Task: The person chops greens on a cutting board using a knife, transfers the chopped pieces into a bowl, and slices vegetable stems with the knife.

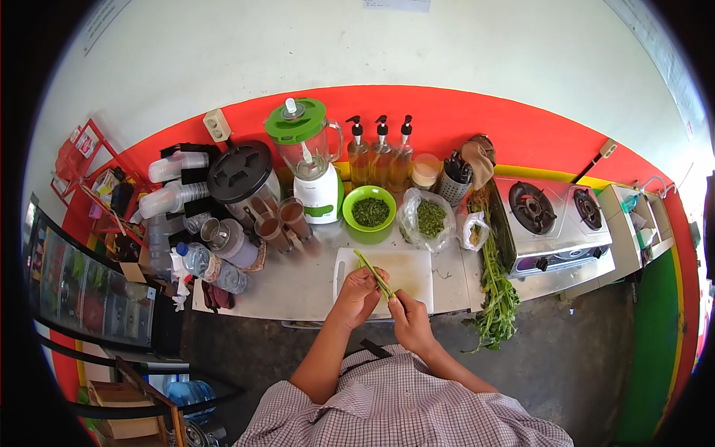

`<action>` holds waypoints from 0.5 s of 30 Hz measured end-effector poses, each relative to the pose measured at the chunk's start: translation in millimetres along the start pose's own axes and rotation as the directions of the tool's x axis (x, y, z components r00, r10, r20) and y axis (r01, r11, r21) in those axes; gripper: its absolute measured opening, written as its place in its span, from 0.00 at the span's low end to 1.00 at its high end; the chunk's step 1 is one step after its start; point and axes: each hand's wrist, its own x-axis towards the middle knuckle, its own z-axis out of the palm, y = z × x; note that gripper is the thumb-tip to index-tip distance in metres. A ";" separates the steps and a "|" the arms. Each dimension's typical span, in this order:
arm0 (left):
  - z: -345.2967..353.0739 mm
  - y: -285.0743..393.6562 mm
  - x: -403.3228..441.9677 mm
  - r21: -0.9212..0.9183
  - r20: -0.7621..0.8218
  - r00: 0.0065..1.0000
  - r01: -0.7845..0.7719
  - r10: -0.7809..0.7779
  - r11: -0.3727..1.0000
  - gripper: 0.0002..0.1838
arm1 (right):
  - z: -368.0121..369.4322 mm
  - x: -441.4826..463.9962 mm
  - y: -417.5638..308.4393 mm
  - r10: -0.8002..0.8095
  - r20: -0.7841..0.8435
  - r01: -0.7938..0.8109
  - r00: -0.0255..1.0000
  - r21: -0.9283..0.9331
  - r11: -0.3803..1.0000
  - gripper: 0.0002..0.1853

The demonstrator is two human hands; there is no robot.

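Observation:
My left hand (359, 295) is closed around thin green stalks (376, 277), held slanting in front of me. The lower end of the stalks meets the fingers of my right hand (411, 320), which are pinched on it. Beneath both hands lies a white cutting board (413, 268) at the counter's front edge. Behind the board stands a green bowl (371, 232) with chopped greens inside. Beside it sits a clear plastic bag (408, 222) of chopped greens. Whether a blade is in my right hand is too small to make out.
A blender (319, 190), pump bottles (381, 160) and a utensil holder (453, 188) line the back. Leafy stalks (497, 298) hang over the counter edge beside a gas stove (555, 223). Brown cups (272, 232), a water bottle (216, 270) and a lidded container (242, 179) stand left.

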 end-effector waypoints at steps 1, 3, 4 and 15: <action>5.2 3.9 2.0 -0.027 -0.020 1.000 0.008 -0.009 1.000 0.13 | -1.6 0.8 1.0 -0.002 -0.002 0.002 1.000 -0.002 1.000 0.13; 5.2 4.6 5.5 -0.056 -0.042 0.999 0.017 -0.019 0.998 0.12 | -3.6 -0.1 5.3 0.016 -0.004 -0.016 1.000 -0.025 1.000 0.13; -1.1 2.2 8.2 -0.041 -0.098 0.995 -0.024 0.020 0.999 0.13 | -4.5 -0.7 6.3 0.017 -0.003 -0.017 1.000 -0.025 1.000 0.13; -21.9 -9.8 8.0 -0.032 -0.087 0.995 -0.057 0.054 0.998 0.07 | -6.2 -3.3 17.3 0.093 -0.012 -0.094 0.996 -0.057 0.994 0.13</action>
